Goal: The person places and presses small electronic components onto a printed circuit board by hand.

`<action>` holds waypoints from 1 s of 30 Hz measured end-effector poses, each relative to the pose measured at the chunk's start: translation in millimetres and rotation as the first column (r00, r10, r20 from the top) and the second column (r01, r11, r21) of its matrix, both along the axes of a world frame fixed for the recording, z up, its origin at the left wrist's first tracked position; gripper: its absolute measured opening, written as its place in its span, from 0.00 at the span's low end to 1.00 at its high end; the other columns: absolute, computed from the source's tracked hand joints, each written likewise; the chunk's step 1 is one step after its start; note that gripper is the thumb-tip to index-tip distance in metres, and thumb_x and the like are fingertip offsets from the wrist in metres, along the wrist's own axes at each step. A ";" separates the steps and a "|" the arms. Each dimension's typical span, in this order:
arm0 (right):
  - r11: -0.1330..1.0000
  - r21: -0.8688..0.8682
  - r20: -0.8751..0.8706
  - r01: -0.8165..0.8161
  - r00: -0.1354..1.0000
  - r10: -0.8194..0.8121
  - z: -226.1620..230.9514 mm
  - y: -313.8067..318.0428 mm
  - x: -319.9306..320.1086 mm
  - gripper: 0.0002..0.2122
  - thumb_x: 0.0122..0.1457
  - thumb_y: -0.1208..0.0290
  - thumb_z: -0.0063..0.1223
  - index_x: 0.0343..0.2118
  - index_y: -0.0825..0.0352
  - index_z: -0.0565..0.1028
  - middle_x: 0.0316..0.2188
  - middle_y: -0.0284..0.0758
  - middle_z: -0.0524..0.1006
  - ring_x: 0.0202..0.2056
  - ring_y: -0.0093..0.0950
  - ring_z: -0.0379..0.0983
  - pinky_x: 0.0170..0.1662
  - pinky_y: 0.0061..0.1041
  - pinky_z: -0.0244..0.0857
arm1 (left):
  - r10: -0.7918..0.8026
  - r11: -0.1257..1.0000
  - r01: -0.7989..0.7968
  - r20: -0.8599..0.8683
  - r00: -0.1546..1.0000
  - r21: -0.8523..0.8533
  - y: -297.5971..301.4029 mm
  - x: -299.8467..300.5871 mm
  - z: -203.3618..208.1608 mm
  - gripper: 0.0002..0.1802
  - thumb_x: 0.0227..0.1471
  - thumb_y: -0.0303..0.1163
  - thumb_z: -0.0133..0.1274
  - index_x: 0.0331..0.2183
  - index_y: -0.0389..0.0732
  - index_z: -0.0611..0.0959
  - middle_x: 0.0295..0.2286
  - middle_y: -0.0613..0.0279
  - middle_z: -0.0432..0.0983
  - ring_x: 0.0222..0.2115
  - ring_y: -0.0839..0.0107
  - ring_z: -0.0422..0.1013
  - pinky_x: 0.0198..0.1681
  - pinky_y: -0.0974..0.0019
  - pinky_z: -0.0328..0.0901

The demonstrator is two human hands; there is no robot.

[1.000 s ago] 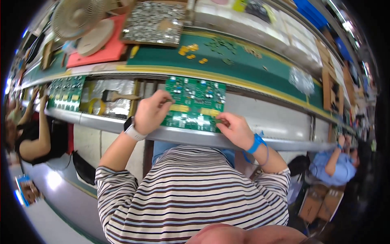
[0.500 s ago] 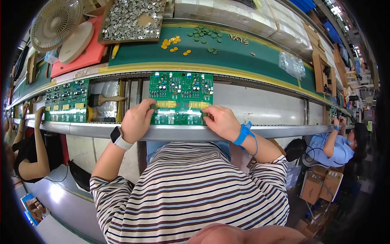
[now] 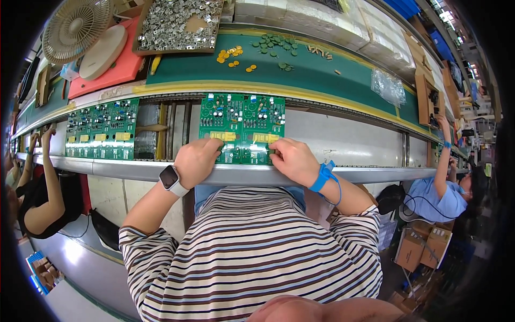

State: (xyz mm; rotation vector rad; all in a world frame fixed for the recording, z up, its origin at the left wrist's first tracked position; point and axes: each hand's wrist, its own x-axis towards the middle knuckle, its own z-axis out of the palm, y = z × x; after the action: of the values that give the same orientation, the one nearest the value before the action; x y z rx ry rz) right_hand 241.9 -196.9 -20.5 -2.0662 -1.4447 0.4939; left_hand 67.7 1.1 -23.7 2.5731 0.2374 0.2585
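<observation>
A green circuit board (image 3: 242, 115), a double panel with small capacitors and yellow blocks (image 3: 222, 136), lies on the rail track in front of me. My left hand (image 3: 196, 161), below a watch, is closed over the lower left part of the board. Its fingertips bend down beside the left yellow block; what they pinch, if anything, is hidden. My right hand (image 3: 295, 161), with a blue wrist strap (image 3: 323, 177), is closed at the board's lower right edge. Thumb and forefinger touch down near the right yellow block, and anything between them is too small to make out.
Another populated board panel (image 3: 102, 126) sits on the track at left, beside a partly covered brush (image 3: 153, 127). Beyond the rail are yellow discs (image 3: 230, 53), green discs (image 3: 274, 44), a box of metal clips (image 3: 177, 27), a fan (image 3: 78, 27) and a plastic bag (image 3: 387, 86). Co-workers (image 3: 437, 196) sit both sides.
My left hand has shifted right, from the board's left edge onto its lower part. The left panel has slid right, over the brush head. The right co-worker's arm now reaches up to a box.
</observation>
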 end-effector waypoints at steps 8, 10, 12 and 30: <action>0.993 -0.006 0.146 -0.119 0.982 0.119 -0.4 6.1 -0.7 0.07 0.47 0.73 0.53 0.29 0.69 0.73 0.23 0.40 0.74 0.26 0.37 0.72 0.30 0.33 0.67 | -0.052 0.999 0.052 -0.029 0.998 -0.013 3.1 3.5 -1.8 0.09 0.43 0.24 0.53 0.32 0.40 0.75 0.24 0.53 0.74 0.25 0.54 0.71 0.28 0.57 0.66; 0.985 -0.117 0.215 -0.125 0.965 0.148 -0.1 7.9 -3.7 0.07 0.48 0.72 0.53 0.29 0.68 0.72 0.24 0.39 0.74 0.27 0.38 0.73 0.30 0.35 0.68 | -0.081 0.997 0.081 -0.020 0.997 0.015 4.4 4.9 -0.7 0.09 0.43 0.24 0.50 0.31 0.39 0.74 0.23 0.53 0.74 0.25 0.54 0.71 0.27 0.57 0.67; 0.968 -0.195 0.218 -0.157 0.955 0.199 7.4 12.5 -0.6 0.08 0.48 0.70 0.53 0.29 0.67 0.73 0.24 0.39 0.74 0.27 0.38 0.73 0.30 0.35 0.67 | -0.104 0.993 0.104 -0.013 0.995 0.050 3.5 4.5 0.7 0.09 0.42 0.23 0.46 0.31 0.38 0.73 0.23 0.53 0.73 0.25 0.54 0.71 0.27 0.57 0.67; 0.933 0.282 0.763 -0.224 0.642 -0.076 0.1 320.3 114.5 0.06 0.44 0.72 0.48 0.20 0.63 0.79 0.30 0.36 0.72 0.40 0.35 0.66 0.40 0.35 0.59 | 0.126 0.947 -0.143 0.079 0.989 0.287 133.8 102.9 37.0 0.06 0.43 0.32 0.51 0.28 0.43 0.78 0.26 0.55 0.73 0.28 0.56 0.72 0.30 0.56 0.67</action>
State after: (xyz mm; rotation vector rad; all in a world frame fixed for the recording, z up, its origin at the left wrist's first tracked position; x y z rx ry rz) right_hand 356.4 123.4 -20.4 -1.9780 -1.9011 -0.7035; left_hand 170.5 134.9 13.3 2.8398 0.3792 0.4506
